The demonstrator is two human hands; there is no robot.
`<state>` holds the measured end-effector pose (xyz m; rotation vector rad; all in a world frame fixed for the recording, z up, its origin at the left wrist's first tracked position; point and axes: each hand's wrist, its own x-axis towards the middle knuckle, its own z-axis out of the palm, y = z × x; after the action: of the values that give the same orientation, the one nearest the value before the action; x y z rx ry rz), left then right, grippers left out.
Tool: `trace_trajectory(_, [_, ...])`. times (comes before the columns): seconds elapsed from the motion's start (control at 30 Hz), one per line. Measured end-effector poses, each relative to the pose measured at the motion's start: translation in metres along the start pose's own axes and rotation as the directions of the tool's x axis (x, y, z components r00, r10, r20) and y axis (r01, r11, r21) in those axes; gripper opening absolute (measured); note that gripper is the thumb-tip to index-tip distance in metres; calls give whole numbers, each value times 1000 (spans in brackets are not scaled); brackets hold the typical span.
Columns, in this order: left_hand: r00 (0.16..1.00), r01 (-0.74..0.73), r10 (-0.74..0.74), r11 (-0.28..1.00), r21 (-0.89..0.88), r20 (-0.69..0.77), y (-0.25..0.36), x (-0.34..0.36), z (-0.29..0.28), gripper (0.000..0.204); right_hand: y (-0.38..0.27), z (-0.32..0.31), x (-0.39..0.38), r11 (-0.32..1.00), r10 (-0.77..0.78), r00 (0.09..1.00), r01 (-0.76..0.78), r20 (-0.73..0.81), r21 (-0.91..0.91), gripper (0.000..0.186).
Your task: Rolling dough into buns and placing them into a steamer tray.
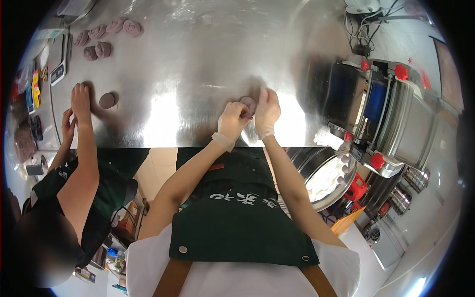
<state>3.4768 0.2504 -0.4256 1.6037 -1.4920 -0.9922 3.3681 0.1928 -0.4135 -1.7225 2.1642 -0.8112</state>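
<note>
Over the metal table's near edge, a piece of purple dough [248, 103] is pinched in the curled fingers of my left hand [230, 122]. It looks rounded, though its lower part is hidden behind those fingers. My right hand [267, 113] is close to its right side, fingers stretched out and the thumb side turned up; nothing shows in it. I cannot tell whether the right fingertips touch the dough. Both hands appear to wear thin clear gloves.
A co-worker's hands [79, 105] rest at the table's left, near a dark purple round of dough [107, 101]. Several rolled purple dough pieces [116, 25] lie at the far left, by a scale [60, 59]. A machine with red knobs [396, 116] and a round steamer [324, 180] stand right.
</note>
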Motion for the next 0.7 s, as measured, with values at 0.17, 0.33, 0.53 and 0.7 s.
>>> trace_trajectory(0.17, [935, 354, -354, 935, -33, 7, 8, 2, -6, 45, -15, 35, 34, 791, -602, 776, 611, 187, 9, 24])
trace_trajectory(0.33, [987, -84, 112, 971, 225, -117, 3, 1, -6, 42, -26, 36, 44, 815, -531, 797, 574, 289, -85, 42])
trace_trajectory(0.53, [991, -77, 99, 971, 226, -85, -3, 16, -5, 38, -18, 22, 30, 834, -549, 829, 551, 108, 12, 47])
trace_trajectory(0.7, [995, -7, 20, 990, 138, -98, 2, 22, -11, 34, -14, 34, 49, 907, -384, 880, 417, 280, -65, 43])
